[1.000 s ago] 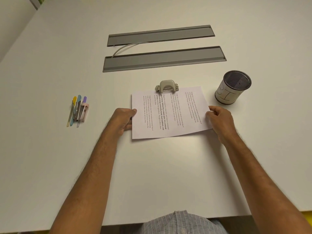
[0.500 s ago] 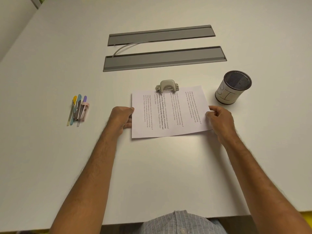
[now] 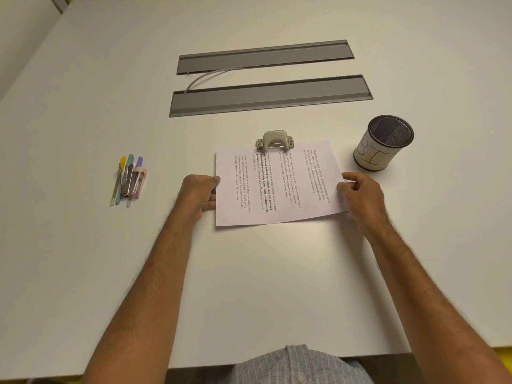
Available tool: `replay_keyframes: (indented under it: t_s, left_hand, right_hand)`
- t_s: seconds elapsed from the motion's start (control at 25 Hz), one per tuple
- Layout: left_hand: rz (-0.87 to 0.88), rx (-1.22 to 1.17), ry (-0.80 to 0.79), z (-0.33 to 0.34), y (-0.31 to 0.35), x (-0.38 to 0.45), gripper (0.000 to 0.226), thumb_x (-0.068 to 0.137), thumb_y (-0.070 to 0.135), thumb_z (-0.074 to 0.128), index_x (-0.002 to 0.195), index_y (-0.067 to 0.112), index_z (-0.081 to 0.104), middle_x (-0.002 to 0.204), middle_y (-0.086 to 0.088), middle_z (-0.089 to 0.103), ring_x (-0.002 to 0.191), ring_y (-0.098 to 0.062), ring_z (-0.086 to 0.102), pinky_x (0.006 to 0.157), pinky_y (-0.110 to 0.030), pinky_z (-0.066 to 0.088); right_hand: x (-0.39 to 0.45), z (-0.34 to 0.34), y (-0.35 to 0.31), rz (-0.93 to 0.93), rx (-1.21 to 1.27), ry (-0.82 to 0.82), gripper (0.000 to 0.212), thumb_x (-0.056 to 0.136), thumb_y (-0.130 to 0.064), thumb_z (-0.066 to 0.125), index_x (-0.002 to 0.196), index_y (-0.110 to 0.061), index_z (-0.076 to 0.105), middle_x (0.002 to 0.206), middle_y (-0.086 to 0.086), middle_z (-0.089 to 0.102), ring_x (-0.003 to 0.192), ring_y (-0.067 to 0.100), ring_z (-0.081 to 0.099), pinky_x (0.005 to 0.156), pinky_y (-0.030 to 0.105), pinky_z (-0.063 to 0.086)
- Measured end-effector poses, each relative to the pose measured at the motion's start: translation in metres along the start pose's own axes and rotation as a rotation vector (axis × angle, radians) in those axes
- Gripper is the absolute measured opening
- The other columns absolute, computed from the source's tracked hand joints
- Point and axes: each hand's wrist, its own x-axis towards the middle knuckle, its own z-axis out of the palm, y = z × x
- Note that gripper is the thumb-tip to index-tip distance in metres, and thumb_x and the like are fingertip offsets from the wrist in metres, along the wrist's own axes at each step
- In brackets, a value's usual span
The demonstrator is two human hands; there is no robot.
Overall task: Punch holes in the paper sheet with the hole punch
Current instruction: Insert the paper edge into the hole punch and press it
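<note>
You have one paper sheet [image 3: 277, 184] in front of you, printed side up, with its lines of text running sideways to you. Your left hand [image 3: 201, 194] pinches the sheet's left edge, thumb on top and fingers curled under it. Your right hand [image 3: 360, 198] pinches the right edge the same way, thumb and fingertips closed on the paper's margin. Both hands grasp the sheet; neither is free.

The far edge of the sheet sits in the mouth of the one hole punch [image 3: 274, 139], a small beige-handled punch with metal ends that stands on the white table [image 3: 83, 273] just beyond the paper. The punch meets the sheet a little left of the middle of that far edge. The near right corner of the sheet looks slightly lifted off the table, casting a thin shadow beneath it.

To your right, near the sheet but apart from it, stands one mesh pen cup [image 3: 383, 144], upright, with dark marks on its white wrap. You cannot tell from here whether it holds anything.

To your left, well apart from the paper, lies one small cluster of pens and stationery [image 3: 128, 180]: three coloured caps show, yellow, blue and purple, beside a pink piece and a metal piece.

Farther off, two grey cable trays [image 3: 271, 92] are set into the table, with one pale cable [image 3: 205, 77] arching between them.
</note>
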Motion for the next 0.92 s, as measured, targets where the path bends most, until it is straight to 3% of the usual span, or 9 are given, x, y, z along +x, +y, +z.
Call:
replay_keyframes:
  t_s: [0.32,0.56,0.92]
  left_hand:
    - [0.094,0.174,0.119,-0.0031,0.0003,0.0054,0.014,0.096,0.016,0.066,0.088,0.006,0.072,0.083,-0.012,0.075,0.060,-0.021,0.073,0.057,-0.032,0.062]
    - [0.140,0.304,0.178,0.0001,0.0021,0.0028,0.015,0.094,0.019,0.068,0.082,0.010,0.073,0.078,-0.010,0.075,0.056,-0.022,0.069,0.063,-0.035,0.064]
    - [0.129,0.318,0.184,0.0001,0.0027,0.0019,0.016,0.092,0.021,0.070,0.084,0.008,0.075,0.073,-0.008,0.074,0.055,-0.022,0.069,0.065,-0.036,0.064]
  right_hand:
    - [-0.0060,-0.0008,-0.0049,-0.082,-0.108,0.004,0.029,0.098,-0.024,0.058,0.125,-0.022,0.069,0.088,-0.015,0.065,0.093,0.018,0.064,0.077,0.030,0.046]
    - [-0.0062,-0.0006,-0.0042,-0.106,-0.127,0.013,0.029,0.098,-0.018,0.057,0.124,-0.019,0.071,0.085,-0.017,0.063,0.092,0.019,0.064,0.080,0.031,0.048]
    - [-0.0045,-0.0009,0.0011,-0.155,-0.168,0.047,0.030,0.097,-0.022,0.062,0.126,-0.017,0.068,0.100,-0.001,0.068,0.090,0.017,0.062,0.079,0.028,0.044]
